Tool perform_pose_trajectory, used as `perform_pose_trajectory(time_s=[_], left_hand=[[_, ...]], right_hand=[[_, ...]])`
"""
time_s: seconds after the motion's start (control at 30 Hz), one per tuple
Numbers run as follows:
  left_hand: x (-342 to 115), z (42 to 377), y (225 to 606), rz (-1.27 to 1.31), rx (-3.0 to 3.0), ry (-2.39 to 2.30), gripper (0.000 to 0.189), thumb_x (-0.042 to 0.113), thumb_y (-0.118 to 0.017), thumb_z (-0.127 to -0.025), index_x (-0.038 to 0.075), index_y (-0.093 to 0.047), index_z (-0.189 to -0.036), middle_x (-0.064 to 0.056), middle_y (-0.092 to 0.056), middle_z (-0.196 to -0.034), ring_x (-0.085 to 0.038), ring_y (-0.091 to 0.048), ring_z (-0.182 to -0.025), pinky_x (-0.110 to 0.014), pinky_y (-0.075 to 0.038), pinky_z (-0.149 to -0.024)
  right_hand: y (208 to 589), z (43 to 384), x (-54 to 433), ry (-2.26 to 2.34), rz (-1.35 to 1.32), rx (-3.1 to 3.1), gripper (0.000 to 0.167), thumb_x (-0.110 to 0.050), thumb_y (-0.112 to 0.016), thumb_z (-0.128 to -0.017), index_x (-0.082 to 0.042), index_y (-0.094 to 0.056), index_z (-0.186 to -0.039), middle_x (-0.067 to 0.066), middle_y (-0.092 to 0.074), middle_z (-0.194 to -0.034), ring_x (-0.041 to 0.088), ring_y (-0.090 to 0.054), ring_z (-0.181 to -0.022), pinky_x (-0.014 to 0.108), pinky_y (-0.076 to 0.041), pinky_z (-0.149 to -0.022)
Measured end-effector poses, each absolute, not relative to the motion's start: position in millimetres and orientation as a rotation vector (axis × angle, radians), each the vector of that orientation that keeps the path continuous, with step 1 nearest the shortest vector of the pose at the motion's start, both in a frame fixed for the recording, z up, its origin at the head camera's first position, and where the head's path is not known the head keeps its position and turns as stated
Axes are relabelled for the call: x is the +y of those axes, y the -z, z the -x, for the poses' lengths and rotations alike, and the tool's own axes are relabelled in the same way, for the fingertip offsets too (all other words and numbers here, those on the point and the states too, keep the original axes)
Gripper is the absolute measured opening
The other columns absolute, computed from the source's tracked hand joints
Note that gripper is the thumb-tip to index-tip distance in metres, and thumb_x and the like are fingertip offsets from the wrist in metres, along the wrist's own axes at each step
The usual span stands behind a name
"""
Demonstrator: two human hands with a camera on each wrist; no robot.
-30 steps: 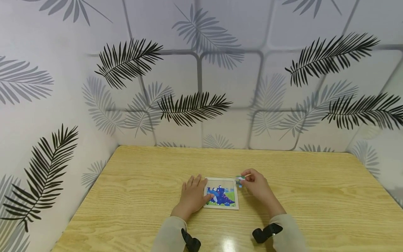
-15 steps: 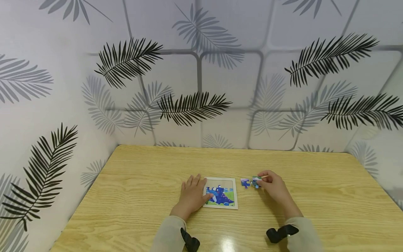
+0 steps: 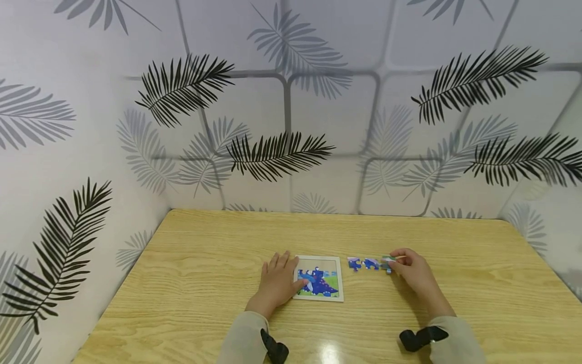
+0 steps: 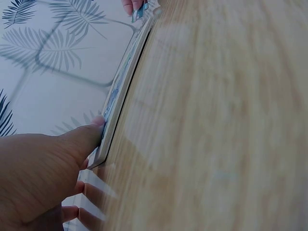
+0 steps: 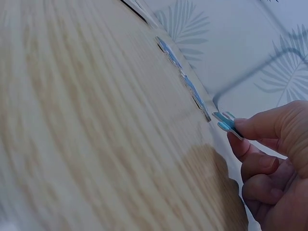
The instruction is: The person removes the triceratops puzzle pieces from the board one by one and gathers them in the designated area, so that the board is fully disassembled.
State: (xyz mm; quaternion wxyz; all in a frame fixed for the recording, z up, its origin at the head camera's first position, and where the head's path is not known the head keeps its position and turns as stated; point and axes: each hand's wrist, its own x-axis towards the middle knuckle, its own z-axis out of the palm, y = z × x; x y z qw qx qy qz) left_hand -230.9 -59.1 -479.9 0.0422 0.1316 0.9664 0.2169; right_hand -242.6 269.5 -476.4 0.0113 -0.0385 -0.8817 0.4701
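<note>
A small white-framed jigsaw puzzle [image 3: 324, 289] showing a blue dinosaur lies flat on the table, its top part bare of pieces. My left hand [image 3: 277, 284] rests at its left edge, with the thumb [image 4: 82, 139] over the frame and puzzle and the other fingers spread beside it. To the right of the frame, my right hand [image 3: 415, 272] pinches a puzzle piece [image 5: 227, 123] between thumb and finger, at or just above the table. Two loose pieces, a near one [image 3: 354, 264] and a middle one [image 3: 371, 264], lie in a row between the frame and that hand.
The wooden table [image 3: 218, 242] reaches back to a wall [image 3: 327, 116] patterned with leaves. Black wrist cameras, a left one [image 3: 275, 349] and a right one [image 3: 420, 338], are strapped over the sleeves.
My right hand has moved right from the frame's upper right corner. Two puzzle pieces now lie in a row along its path, while it still pinches one. The left hand stays in place.
</note>
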Motion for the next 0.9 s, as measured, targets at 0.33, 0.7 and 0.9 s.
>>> perform_pose_trajectory(time_s=[0.33, 0.7, 0.9], left_hand=[[-58.5, 230.2, 477.9, -0.396, 2.950, -0.666, 0.064, 0.042, -0.062, -0.089, 0.010, -0.044, -0.142, -0.015, -0.031, -0.151, -0.039, -0.019, -0.140, -0.061, -0.013, -0.110], [-59.0, 229.9, 476.5, -0.387, 2.944, -0.677, 0.064, 0.042, -0.061, -0.090, 0.010, -0.043, -0.142, -0.014, -0.029, -0.152, -0.039, -0.018, -0.141, -0.060, -0.012, -0.110], [-58.6, 229.7, 478.1, -0.388, 2.950, -0.668, 0.064, 0.042, -0.061, -0.090, 0.010, -0.044, -0.142, -0.015, -0.030, -0.151, -0.039, -0.019, -0.141, -0.060, -0.013, -0.110]], right_hand=[[475.4, 240.7, 272.6, -1.396, 0.153, -2.776, 0.024, -0.007, -0.061, -0.091, 0.006, -0.057, -0.111, 0.008, -0.055, -0.082, 0.015, -0.046, -0.068, 0.023, -0.040, -0.054], [476.7, 240.8, 269.0, -1.204, 0.150, -2.840, 0.019, -0.007, -0.063, -0.088, 0.004, -0.059, -0.103, 0.009, -0.054, -0.084, 0.022, -0.048, -0.077, 0.029, -0.038, -0.063], [477.0, 240.2, 270.4, -1.182, 0.176, -2.845, 0.022, -0.009, -0.062, -0.089, 0.007, -0.058, -0.103, 0.013, -0.057, -0.087, 0.026, -0.051, -0.082, 0.031, -0.039, -0.067]])
